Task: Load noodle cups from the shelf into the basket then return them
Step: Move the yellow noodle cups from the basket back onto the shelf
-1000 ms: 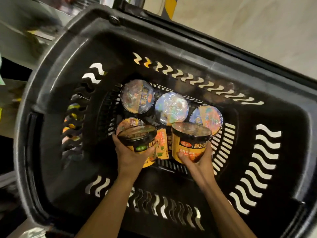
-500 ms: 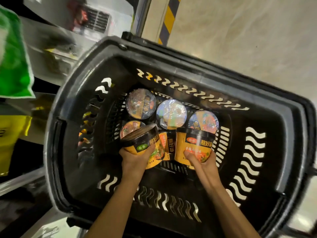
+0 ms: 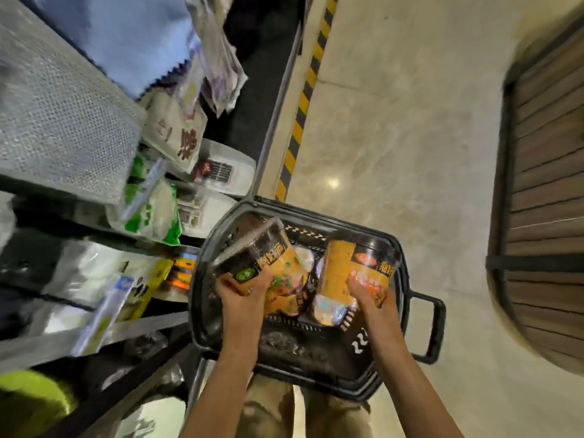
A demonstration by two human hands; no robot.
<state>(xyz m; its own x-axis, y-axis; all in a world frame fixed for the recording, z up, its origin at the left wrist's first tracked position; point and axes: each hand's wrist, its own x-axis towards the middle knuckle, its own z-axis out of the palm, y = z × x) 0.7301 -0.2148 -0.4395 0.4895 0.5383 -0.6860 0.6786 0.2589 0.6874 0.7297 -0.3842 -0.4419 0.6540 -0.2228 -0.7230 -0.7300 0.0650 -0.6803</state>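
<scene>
A black plastic basket (image 3: 423, 314) stands on the floor below me. My left hand (image 3: 243, 298) grips a yellow-and-black noodle cup (image 3: 252, 254), tilted with its lid toward the shelf, above the basket's left side. My right hand (image 3: 369, 292) grips a second yellow-and-black noodle cup (image 3: 354, 263), held above the basket's right side. Between and under the two held cups, foil-lidded cups (image 3: 328, 311) lie in the basket, mostly hidden.
A metal shelf (image 3: 63, 128) fills the left side, stocked with bagged goods such as a green-and-white packet (image 3: 151, 210) and white packets (image 3: 94, 270). A yellow-black striped strip (image 3: 303, 105) runs along the pale floor. A dark slatted structure (image 3: 543, 200) stands at right.
Both hands have lifted their noodle cups up out of the basket's bottom. The view has pulled back and risen, so the basket looks smaller and the shelf has come into sight at left.
</scene>
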